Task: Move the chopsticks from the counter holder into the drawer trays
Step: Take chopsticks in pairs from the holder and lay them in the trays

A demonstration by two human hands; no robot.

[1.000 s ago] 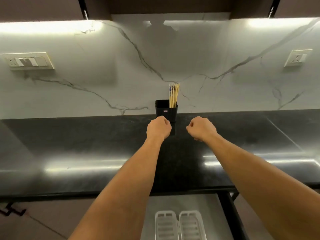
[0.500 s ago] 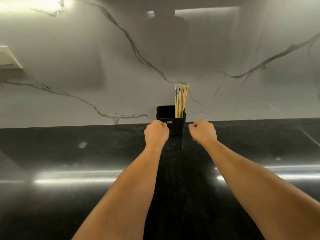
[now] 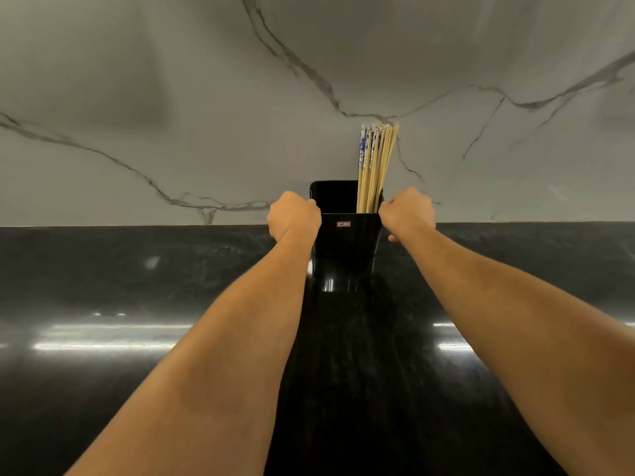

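1. The black holder [image 3: 347,235] sat at the very back of the dark worktop [image 3: 137,286], right up against the marble wall [image 3: 171,97]. It stood upright, with a little sticker [image 3: 343,224] on its front face.
2. The chopsticks [image 3: 374,166] were all bunched in the holder's right side, standing nearly upright and fanning out a bit at the top. A few had a blue pattern and the rest were plain wood. Nothing poked out of the left side.
3. The left hand [image 3: 294,214] was curled against the holder's left edge up near the rim, and the right hand [image 3: 407,211] did the same on the right edge. So the hands were apart with the holder clamped between them. The fingertips were hidden behind the knuckles, so I couldn't tell how far they wrapped over.
4. My read is that this was step one, grabbing the whole holder rather than picking out sticks. No chopsticks had been moved yet.
5. The drawer and trays weren't in shot. The next move would need the holder lifted or slid toward the person and kept level so the loose bundle doesn't tip out.
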